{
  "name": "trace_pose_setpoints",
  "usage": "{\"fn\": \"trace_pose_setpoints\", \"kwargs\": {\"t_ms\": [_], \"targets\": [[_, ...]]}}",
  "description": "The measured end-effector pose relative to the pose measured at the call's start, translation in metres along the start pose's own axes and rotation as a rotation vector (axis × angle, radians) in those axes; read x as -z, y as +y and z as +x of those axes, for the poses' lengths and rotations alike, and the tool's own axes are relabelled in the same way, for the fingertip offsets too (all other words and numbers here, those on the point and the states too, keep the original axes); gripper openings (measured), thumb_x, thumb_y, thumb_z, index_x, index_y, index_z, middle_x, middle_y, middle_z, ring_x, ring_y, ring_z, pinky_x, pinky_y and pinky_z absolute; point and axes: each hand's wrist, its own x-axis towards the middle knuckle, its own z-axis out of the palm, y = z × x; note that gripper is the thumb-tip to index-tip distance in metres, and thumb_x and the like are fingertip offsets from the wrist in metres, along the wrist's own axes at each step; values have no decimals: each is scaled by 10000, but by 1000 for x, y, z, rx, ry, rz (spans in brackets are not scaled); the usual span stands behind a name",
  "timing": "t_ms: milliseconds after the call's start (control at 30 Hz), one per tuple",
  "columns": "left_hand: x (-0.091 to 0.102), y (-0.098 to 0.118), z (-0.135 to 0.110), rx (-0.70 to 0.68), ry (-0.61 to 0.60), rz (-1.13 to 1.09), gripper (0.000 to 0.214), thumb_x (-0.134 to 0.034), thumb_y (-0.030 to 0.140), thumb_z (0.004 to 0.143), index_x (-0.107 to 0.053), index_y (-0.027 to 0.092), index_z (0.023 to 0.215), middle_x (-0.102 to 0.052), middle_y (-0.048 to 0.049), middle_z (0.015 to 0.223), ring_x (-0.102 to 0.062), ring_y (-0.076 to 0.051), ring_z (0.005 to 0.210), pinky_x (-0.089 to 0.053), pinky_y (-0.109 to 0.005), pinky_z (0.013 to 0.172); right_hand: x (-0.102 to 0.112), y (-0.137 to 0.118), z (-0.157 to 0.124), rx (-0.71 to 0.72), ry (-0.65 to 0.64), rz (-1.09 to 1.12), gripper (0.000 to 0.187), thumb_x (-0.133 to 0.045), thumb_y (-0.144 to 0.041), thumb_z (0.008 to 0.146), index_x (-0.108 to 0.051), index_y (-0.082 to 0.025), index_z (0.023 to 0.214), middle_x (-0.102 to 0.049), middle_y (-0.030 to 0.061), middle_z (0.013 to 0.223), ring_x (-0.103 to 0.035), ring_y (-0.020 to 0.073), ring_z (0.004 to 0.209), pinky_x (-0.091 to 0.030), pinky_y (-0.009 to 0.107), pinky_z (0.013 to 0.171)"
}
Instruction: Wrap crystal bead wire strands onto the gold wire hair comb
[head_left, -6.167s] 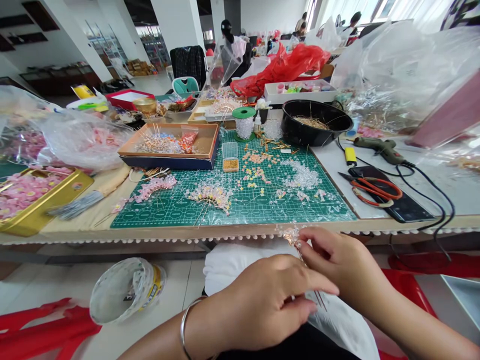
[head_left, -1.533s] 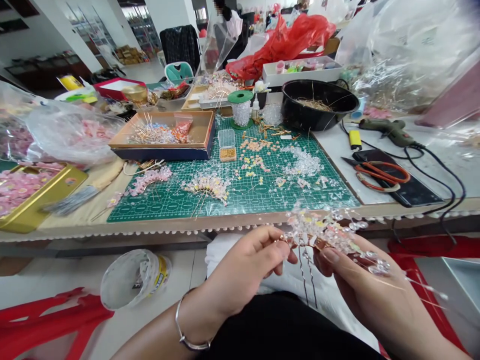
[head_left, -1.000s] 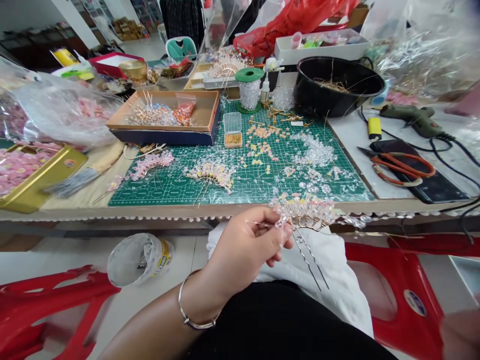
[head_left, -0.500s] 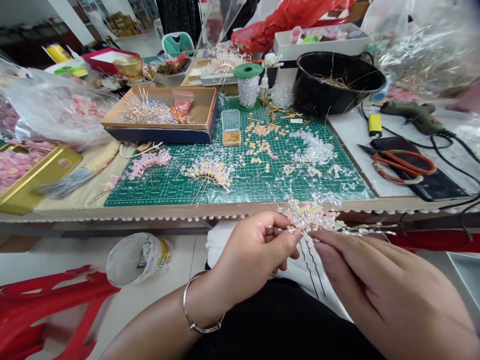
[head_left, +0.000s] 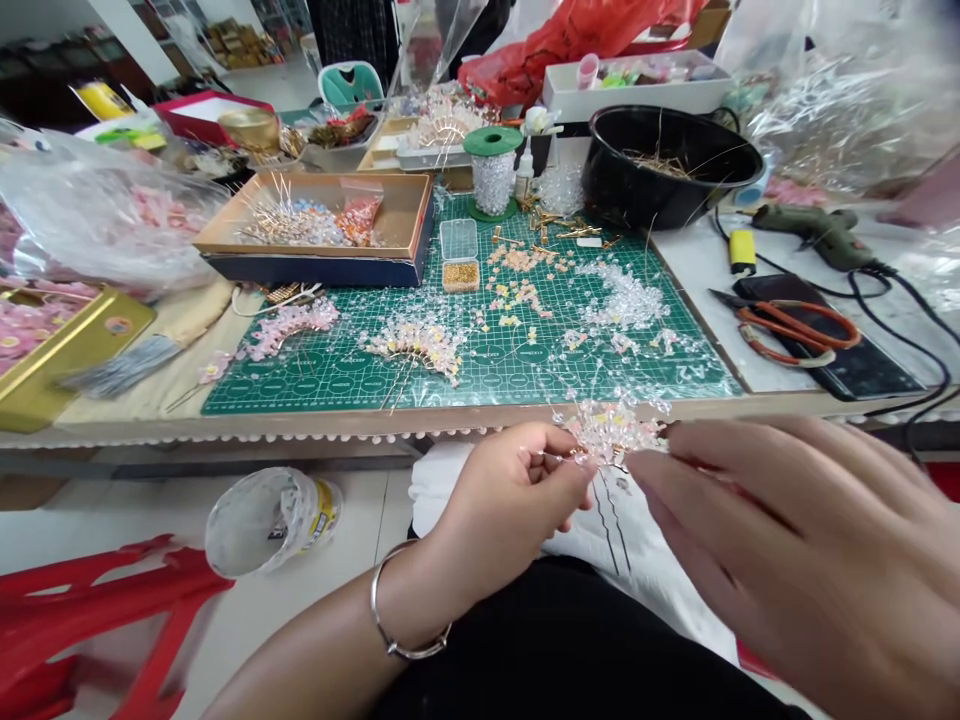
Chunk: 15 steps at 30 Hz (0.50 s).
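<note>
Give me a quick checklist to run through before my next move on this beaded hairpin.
Left hand gripping the crystal-bead hairpin: ok.
Right hand on the hairpin: cannot tell, it's blurred, fingertips right beside it.
Hairpin's prongs clear of both hands: ok, over the white cloth.
Orange-handled scissors in view: ok, lying at the table's right.
Loose clear beads gathered: not ok, spread across the green cutting mat.

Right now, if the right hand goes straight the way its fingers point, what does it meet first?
The right hand would probably meet the beaded hairpin first, which the left hand holds, though depth is hard to judge here.
</note>
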Motion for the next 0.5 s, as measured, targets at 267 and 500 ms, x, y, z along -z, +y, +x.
{"fn": "trace_pose_setpoints", "kwargs": {"t_ms": [267,500], "targets": [[0,0,-4,3,-13,46,165,-580,336,910,-608,173,905,-562,29,695,-488,-83,556,-384,-213,518,-23,3,20,103,-41,-24,148,-547,-117,890,-660,-131,985,-648,95,900,-607,273,894,-424,404,748],[3,-2,-8,-56,-88,194,268,-501,419,972,-603,180,908,-550,24,704,-526,-113,646,-403,-237,597,-31,3,14,43,-3,-26,133,-531,-199,925,-588,-160,812,-598,68,768,-584,239,768,-411,376,702]]}}
